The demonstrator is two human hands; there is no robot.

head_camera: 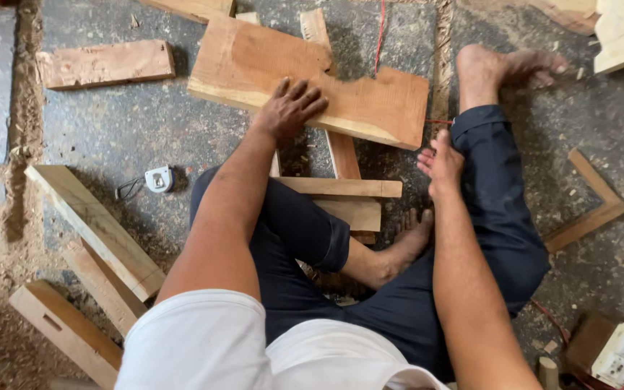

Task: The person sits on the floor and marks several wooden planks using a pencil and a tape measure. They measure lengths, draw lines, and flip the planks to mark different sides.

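Item: wide reddish-brown notched wooden board (269, 65), long axis slanting upper-left to lower-right; we are pressing our left hand (290, 108) flat, fingers spread, on its near edge; right hand (440, 165) is resting loosely open beside it, holding nothing.

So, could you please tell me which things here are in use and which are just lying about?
In use: left hand flat on the wide board; right hand on the knee.
Lying about: tape measure, L-shaped frame, plank, socket box.
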